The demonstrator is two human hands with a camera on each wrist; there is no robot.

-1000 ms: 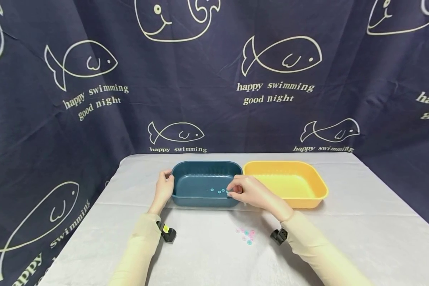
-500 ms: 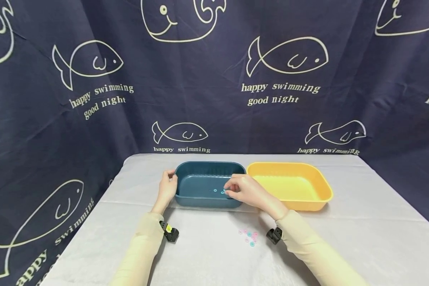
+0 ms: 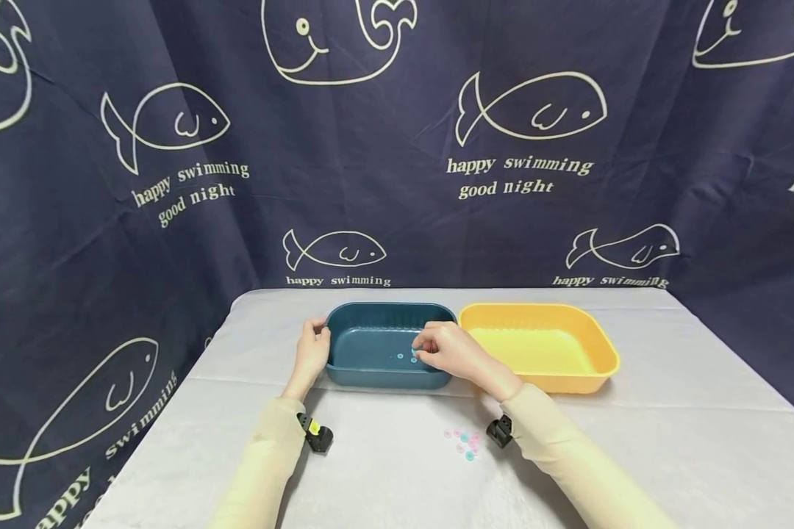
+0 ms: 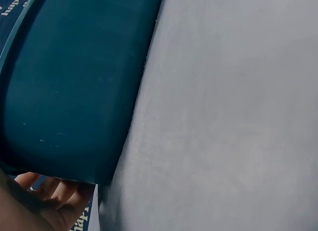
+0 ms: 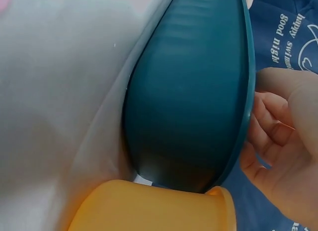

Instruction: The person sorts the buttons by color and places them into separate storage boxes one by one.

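Note:
My left hand (image 3: 312,354) holds the left end of a dark blue plastic bin (image 3: 387,378), its fingers along the end wall in the left wrist view. Over the bin's right part, my right hand (image 3: 453,349) pinches with bent fingers, a small teal button (image 3: 415,351) at the fingertips. The right wrist view hides the fingertips behind the bin's wall. Teal buttons (image 3: 400,356) lie on the bin's floor near that hand. In front of the bin, pink buttons (image 3: 474,438) and teal buttons (image 3: 470,455) form a loose group on the tabletop.
A yellow bin (image 3: 549,383) stands right beside the blue one, under my right forearm. White cloth (image 3: 384,455) covers the table. A navy curtain (image 3: 410,198) with fish drawings hangs behind and at the sides.
My right hand has shifted slightly left over the blue bin, its fingers now overlapping part of the row of teal buttons. The left hand stays at the bin's end. The head view has shifted slightly.

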